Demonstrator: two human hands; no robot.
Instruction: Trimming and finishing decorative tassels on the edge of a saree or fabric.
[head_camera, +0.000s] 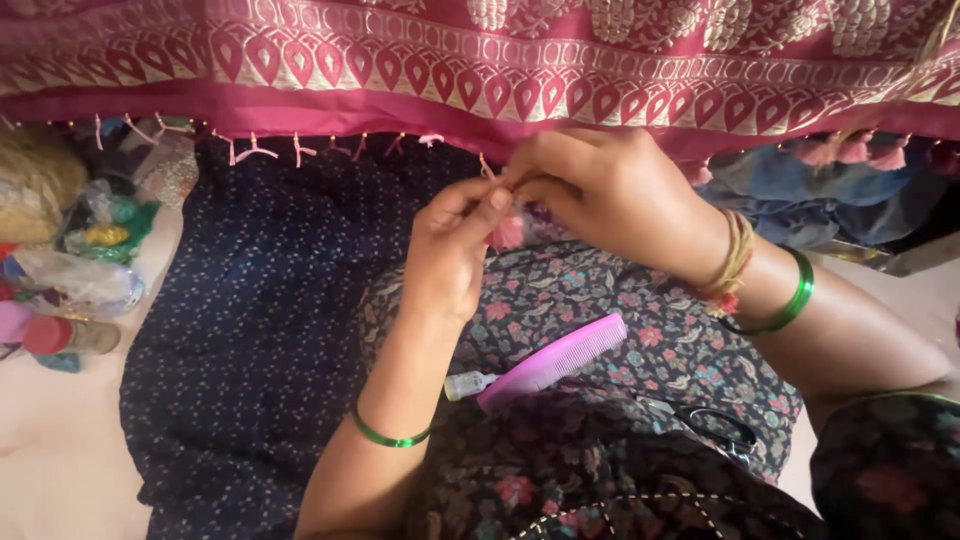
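A magenta sari (480, 70) with a gold woven border hangs across the top of the view, short pink thread tassels along its lower edge. My left hand (450, 255) pinches a pink tassel (507, 233) at that edge between thumb and fingers. My right hand (600, 190) meets it from the right, fingertips closed on the same threads at the sari's hem. Both wrists wear green bangles; the right also has a thread band.
On my floral-print lap lie a pink comb (555, 362), a small clear bottle (466, 384) and black scissors (715, 425). A dark dotted cloth (260, 330) covers the floor at left. Plastic bags and thread spools (70, 280) crowd the far left. Blue fabric with finished tassels (830, 190) lies at right.
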